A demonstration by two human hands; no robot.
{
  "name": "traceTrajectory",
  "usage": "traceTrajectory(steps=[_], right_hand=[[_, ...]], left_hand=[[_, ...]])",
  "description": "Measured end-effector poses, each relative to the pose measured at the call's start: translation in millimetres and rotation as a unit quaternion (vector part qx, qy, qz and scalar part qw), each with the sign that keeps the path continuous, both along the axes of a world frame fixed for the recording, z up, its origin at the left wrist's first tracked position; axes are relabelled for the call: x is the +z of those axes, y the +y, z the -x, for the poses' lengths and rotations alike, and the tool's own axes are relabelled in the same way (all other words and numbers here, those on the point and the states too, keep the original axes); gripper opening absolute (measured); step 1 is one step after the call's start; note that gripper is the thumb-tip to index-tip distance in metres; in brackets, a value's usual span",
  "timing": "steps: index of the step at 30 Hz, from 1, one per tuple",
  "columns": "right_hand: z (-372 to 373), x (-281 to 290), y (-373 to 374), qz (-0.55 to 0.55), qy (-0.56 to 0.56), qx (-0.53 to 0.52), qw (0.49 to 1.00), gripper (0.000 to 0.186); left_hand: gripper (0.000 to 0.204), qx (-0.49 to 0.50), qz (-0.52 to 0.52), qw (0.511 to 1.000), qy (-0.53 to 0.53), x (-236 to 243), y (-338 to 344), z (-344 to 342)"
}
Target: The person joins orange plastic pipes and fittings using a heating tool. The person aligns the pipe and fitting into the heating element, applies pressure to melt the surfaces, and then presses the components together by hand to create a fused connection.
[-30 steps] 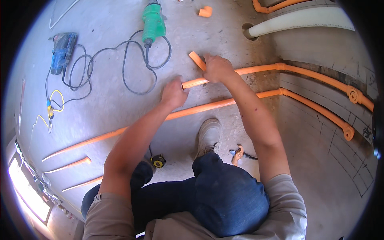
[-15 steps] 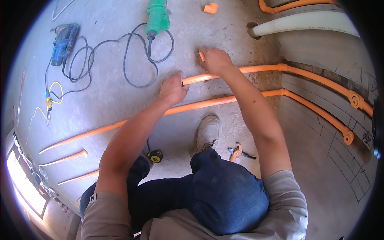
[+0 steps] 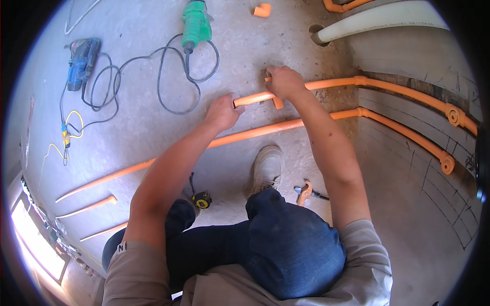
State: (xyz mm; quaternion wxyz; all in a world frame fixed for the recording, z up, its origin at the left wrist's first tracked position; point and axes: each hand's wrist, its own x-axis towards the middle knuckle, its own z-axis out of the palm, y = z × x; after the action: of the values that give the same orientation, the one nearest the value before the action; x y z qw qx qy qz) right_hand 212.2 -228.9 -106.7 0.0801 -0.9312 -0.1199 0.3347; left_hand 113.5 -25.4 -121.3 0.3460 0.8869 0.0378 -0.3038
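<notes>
My left hand (image 3: 223, 111) is closed at the open end of the upper orange pipe (image 3: 326, 84), which runs along the floor and bends up the wall at the right. Its fingers partly cover that end. My right hand (image 3: 287, 82) is closed round a short orange pipe piece (image 3: 277, 103) lying crosswise to the upper pipe. One end of the piece sticks out past the fingers, the other shows on the near side of the pipe. My palm hides its middle. Nearer to me, a second long orange pipe (image 3: 250, 133) passes beneath both forearms.
A green power tool (image 3: 196, 25) and a blue power tool (image 3: 83, 64) lie beyond my hands, cords looped. An orange elbow fitting (image 3: 263, 10) sits at the back. Near my shoe (image 3: 268, 166) are a tape measure (image 3: 202, 200) and an orange-handled cutter (image 3: 304, 193). A thick pale pipe (image 3: 383, 24) enters a floor hole.
My right hand has shifted slightly right and down along the upper pipe with the short piece, whose near end now shows below the pipe. My left hand stays at the pipe end.
</notes>
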Motion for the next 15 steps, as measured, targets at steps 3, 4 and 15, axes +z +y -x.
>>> traceTrajectory(steps=[3,4,15], right_hand=[[2,-1,-5,-0.008,-0.012,-0.021,1.0,0.031],[3,-1,-7,-0.013,-0.026,-0.03,0.999,0.031],[29,-8,-11,-0.025,-0.16,-0.051,0.985,0.03]], left_hand=[[0.037,0.017,0.015,0.999,0.029,-2,-4,0],[0.037,0.014,0.017,0.999,0.027,-7,-3,1],[0.047,0.135,0.147,0.973,0.119,-38,-6,14]])
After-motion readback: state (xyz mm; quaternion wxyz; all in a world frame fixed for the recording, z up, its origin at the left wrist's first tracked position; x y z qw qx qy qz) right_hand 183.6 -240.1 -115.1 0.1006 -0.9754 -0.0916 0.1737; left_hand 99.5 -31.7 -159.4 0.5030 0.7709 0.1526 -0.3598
